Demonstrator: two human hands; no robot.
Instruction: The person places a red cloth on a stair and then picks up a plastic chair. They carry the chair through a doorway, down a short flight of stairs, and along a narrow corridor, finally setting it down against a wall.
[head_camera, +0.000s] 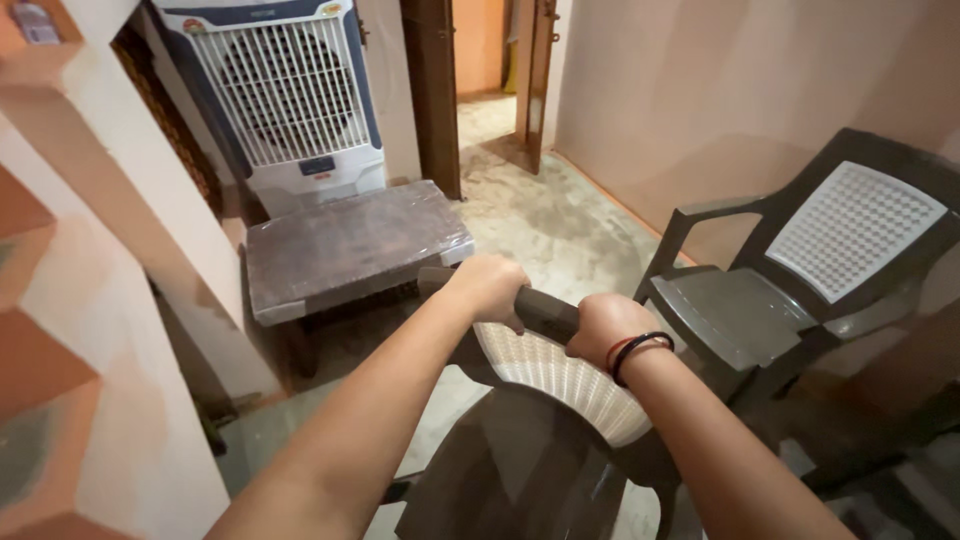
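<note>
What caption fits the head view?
Both hands, left and right, grip the dark plastic chair's top rail.

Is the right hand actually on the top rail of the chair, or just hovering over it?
Touching. The head view shows the right hand curled around the dark top rail of the chair, with no gap visible; the left hand grips the same rail beside it.

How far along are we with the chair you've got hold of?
In hand: left hand and right hand both grip the top rail of the dark plastic chair, which faces away, over bare floor. Already placed, by the look of it: a matching second chair by the right wall and a plastic-wrapped low table before the air cooler. Left: setting this chair down; where, I can't tell.
</note>
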